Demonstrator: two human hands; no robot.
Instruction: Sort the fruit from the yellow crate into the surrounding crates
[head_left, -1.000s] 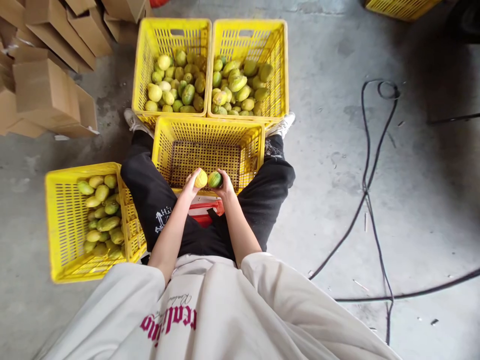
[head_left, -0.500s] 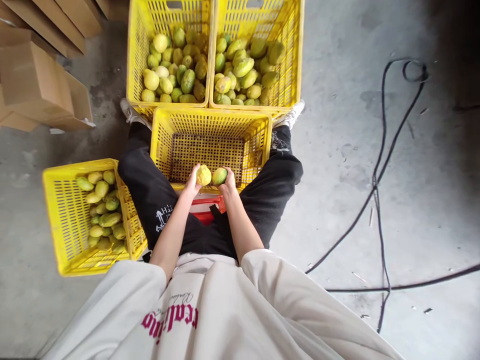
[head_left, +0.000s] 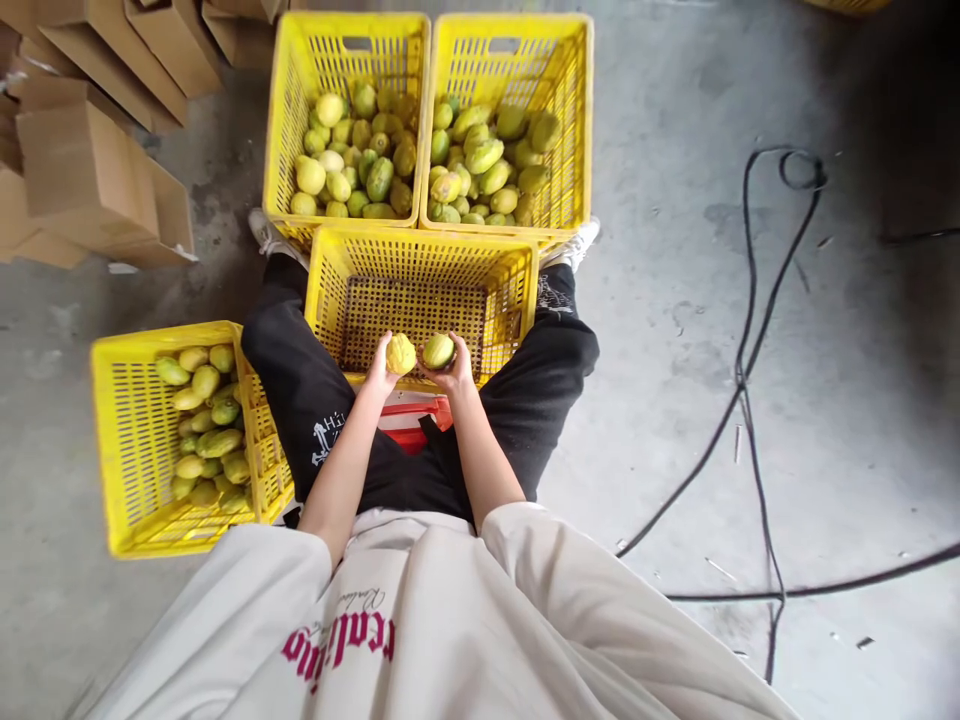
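My left hand [head_left: 384, 366] is closed around a lumpy yellow fruit [head_left: 401, 353], its kind unclear. In my right hand [head_left: 455, 368] lies a rounder green-and-yellow fruit [head_left: 438, 350], cupped from below and the side. The two fruits are held side by side, a small gap apart, over the near rim of a yellow slatted crate [head_left: 424, 238] between my legs. Its dark perforated floor shows beyond my hands. Parts of my fingers are hidden behind the fruits.
Two yellow crates of similar fruit stand ahead, left [head_left: 271, 120] and right [head_left: 588, 120]. Another fruit-filled crate [head_left: 124, 440] sits by my left leg. Cardboard boxes [head_left: 82, 170] lie at upper left. A black cable [head_left: 739, 380] crosses the concrete floor at right.
My right hand has turned its fruit, so a more striped side shows. The left fruit has shifted slightly left and turned. The view has tilted a little, showing more of the far crates.
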